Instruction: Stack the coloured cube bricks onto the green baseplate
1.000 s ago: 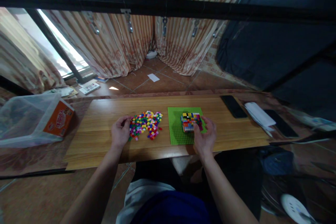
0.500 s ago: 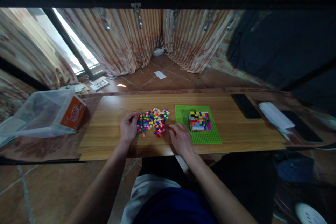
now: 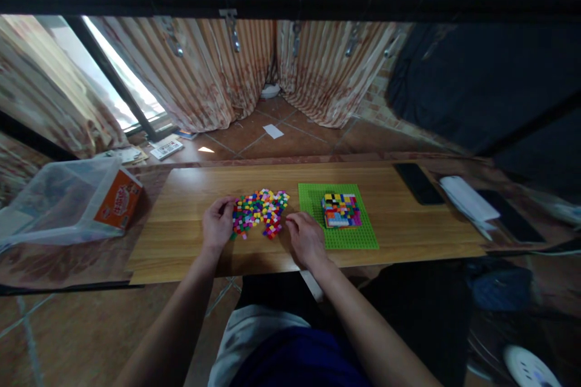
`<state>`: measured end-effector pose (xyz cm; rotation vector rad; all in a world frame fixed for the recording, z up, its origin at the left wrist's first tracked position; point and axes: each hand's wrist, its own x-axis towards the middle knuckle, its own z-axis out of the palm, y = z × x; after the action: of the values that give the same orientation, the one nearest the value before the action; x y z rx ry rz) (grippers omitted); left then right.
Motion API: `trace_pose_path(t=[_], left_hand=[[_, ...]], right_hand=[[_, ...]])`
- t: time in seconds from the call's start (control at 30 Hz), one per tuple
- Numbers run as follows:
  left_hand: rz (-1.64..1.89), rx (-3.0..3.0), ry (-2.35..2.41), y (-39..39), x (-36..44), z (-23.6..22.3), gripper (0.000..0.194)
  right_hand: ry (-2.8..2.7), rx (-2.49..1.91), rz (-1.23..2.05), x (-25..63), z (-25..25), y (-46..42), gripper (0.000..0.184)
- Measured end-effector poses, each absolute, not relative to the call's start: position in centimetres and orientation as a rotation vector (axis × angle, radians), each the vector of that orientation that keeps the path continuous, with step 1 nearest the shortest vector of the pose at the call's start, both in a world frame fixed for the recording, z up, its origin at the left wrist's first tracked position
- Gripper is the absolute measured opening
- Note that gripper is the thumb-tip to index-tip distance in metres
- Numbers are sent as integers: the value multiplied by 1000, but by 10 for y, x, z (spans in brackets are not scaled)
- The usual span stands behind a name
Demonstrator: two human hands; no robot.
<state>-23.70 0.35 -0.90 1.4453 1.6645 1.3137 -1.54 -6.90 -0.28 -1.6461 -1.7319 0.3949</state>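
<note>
Small building bricks [image 3: 256, 210] of many colours lie in a loose heap on the wooden board. At the heap's left edge is my left hand [image 3: 216, 225], its fingers curled and closed; what they hold, if anything, is too small to make out. My right hand [image 3: 306, 239] is just right of the heap, thumb and forefinger pinched together. Anything between those fingertips is hidden or too small to name. Right of it, a multicoloured block of joined bricks [image 3: 341, 211] stands on a green studded baseplate [image 3: 367, 236], with the right hand near the plate's left edge.
On the left stands a clear plastic bin [image 3: 68, 193] with an orange label. A dark phone [image 3: 418, 183] lies on the board's [image 3: 181, 193] right part. Beyond it are white papers [image 3: 467, 198] and another dark flat device [image 3: 511, 214]. A black bar [image 3: 272, 3] crosses above.
The view has shifted slightly. Red showed at my right fingertips before and can no longer be made out. Both hands stay close to the brick heap.
</note>
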Motion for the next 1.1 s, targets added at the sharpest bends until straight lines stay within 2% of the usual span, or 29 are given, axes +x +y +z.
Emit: trace_pose_path(t=[0.33, 0.77, 1.1], left_hand=[[1299, 1476, 1687, 4, -239, -10, 29], [1316, 1454, 1669, 6, -240, -13, 29], [1294, 1463, 1697, 4, -238, -7, 29]], right_hand=[[-1441, -1556, 579, 16, 11, -101, 23], [-1273, -1623, 361, 72, 22, -110, 24], [-1280, -1719, 281, 80, 23, -94, 23]])
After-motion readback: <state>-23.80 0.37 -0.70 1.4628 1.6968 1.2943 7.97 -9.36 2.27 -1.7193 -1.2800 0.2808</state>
